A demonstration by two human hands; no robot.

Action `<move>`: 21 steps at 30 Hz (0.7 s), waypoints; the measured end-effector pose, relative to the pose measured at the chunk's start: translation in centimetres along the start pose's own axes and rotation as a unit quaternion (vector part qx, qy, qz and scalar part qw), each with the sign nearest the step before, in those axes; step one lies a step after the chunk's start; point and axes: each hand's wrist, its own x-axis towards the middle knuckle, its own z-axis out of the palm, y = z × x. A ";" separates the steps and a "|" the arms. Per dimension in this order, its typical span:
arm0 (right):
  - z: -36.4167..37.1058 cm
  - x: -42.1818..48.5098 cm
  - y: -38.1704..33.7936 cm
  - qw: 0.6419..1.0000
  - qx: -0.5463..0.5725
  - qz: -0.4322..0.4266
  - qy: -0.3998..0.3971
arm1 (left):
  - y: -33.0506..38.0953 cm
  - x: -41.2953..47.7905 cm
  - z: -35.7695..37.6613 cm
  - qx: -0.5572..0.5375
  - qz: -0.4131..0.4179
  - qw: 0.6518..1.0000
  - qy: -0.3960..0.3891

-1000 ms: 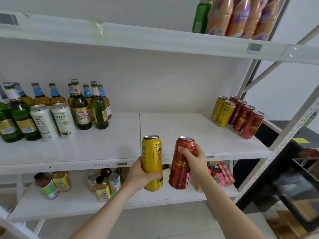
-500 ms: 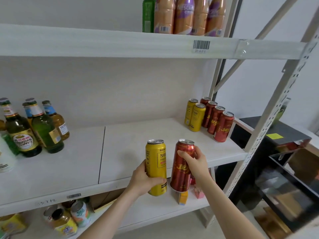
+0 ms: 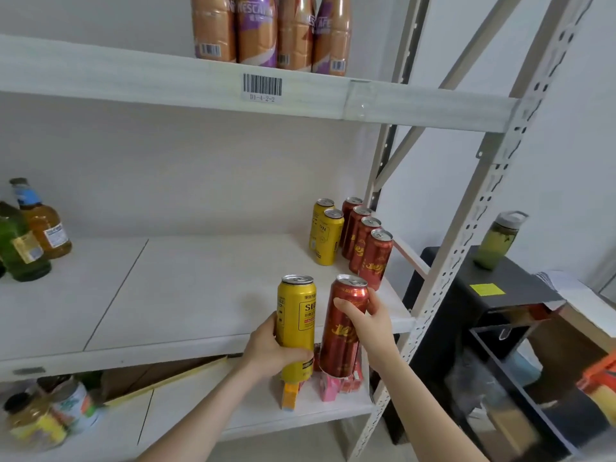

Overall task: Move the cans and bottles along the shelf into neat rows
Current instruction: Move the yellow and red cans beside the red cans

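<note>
My left hand [image 3: 270,351] grips a tall yellow can [image 3: 296,315] near its lower half. My right hand [image 3: 370,325] grips a tall red can [image 3: 343,328] round its middle. Both cans are upright, held in the air just in front of the middle shelf [image 3: 186,295], near its right end. On that shelf at the back right stand two yellow cans [image 3: 325,233] in a row and beside them a row of several red cans [image 3: 366,245].
Green and amber glass bottles [image 3: 30,235] stand at the shelf's left edge. Brown and purple coffee bottles [image 3: 266,28] fill the upper shelf. Jars and small cartons [image 3: 330,388] sit on the lower shelf. A metal upright [image 3: 460,261] and a black stand [image 3: 493,295] are to the right.
The view has swung right and closer to the shelf's right end. Both hands have carried their cans right, toward the rows of cans. The bottles have slid toward the left edge.
</note>
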 end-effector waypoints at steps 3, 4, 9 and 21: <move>-2.9 1.0 0.2 1.000 -0.001 -0.008 -0.002 | 0.9 0.7 2.7 0.008 -0.003 1.000 -0.004; -3.7 1.4 0.3 1.000 0.000 -0.010 -0.001 | 1.2 1.0 3.4 0.010 -0.003 1.000 -0.006; -6.8 4.6 0.7 1.000 -0.010 -0.019 -0.008 | 2.6 4.4 6.0 0.021 0.011 1.000 0.004; -9.2 12.7 2.5 1.000 0.008 -0.018 0.000 | 4.2 14.2 7.9 0.051 0.032 0.997 0.042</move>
